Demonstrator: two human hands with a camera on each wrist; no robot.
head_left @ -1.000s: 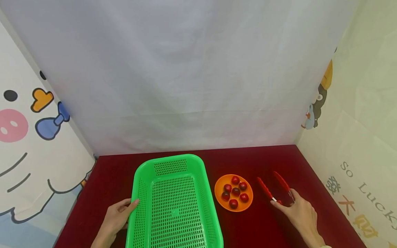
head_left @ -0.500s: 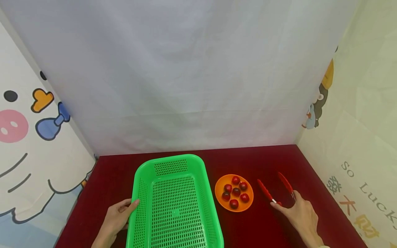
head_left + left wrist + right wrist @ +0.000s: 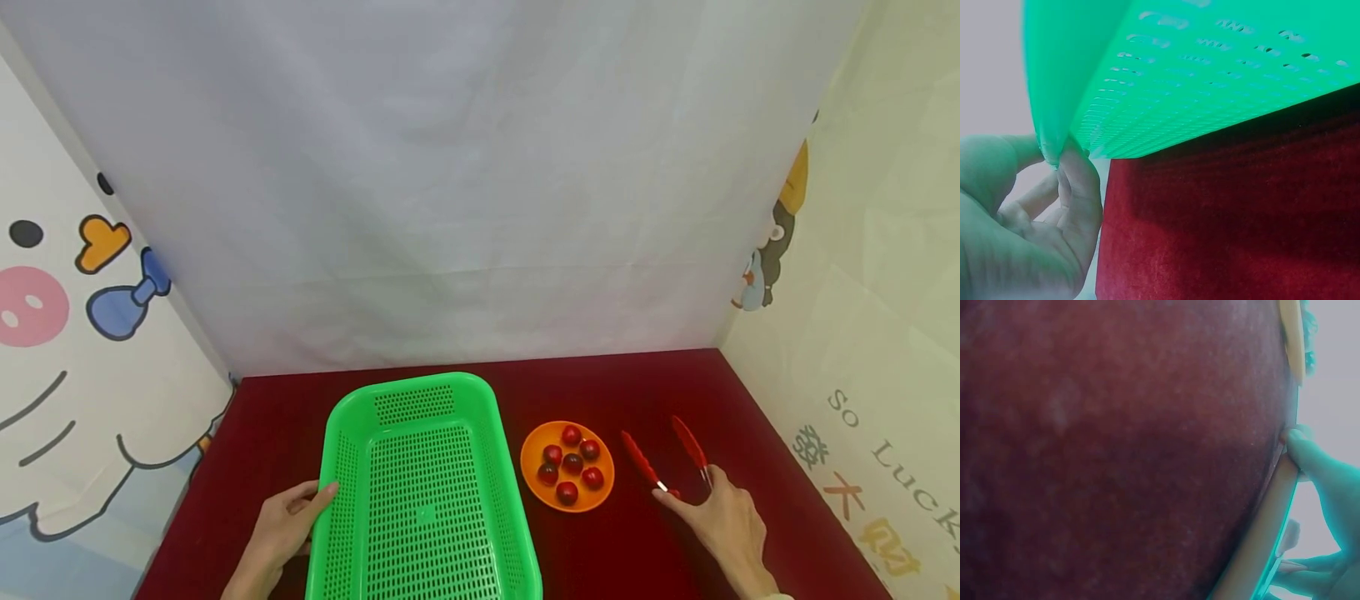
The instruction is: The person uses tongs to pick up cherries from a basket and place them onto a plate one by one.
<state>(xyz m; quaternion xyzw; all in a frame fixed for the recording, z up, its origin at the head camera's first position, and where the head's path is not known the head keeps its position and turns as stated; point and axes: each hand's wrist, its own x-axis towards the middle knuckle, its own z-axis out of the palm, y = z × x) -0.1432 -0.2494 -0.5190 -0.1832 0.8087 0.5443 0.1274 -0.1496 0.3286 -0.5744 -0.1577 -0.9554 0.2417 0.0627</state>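
A green perforated plastic basket (image 3: 431,467) fills the lower middle of the head view. My left hand (image 3: 281,525) pinches its left rim between thumb and fingers, and in the left wrist view the curled fingers (image 3: 1082,194) show below that rim. Right of the basket, an orange plate (image 3: 531,483) carries several small round dark red fruits (image 3: 572,463); their exact kind is unclear. On the far side of the plate from the basket, my right hand (image 3: 723,521) holds red-tipped tongs (image 3: 639,457). Their two arms stand spread apart with nothing between the tips.
A dark red cloth (image 3: 592,387) covers the table. Behind it hangs a pale grey curtain (image 3: 465,208). Cartoon-printed panels (image 3: 67,358) stand at the left, and a pale printed panel (image 3: 877,333) closes off the right side.
The right arm of the tongs has swung slightly outward to the right, so the tips are wider apart. My left hand, the basket and the plate look the same.
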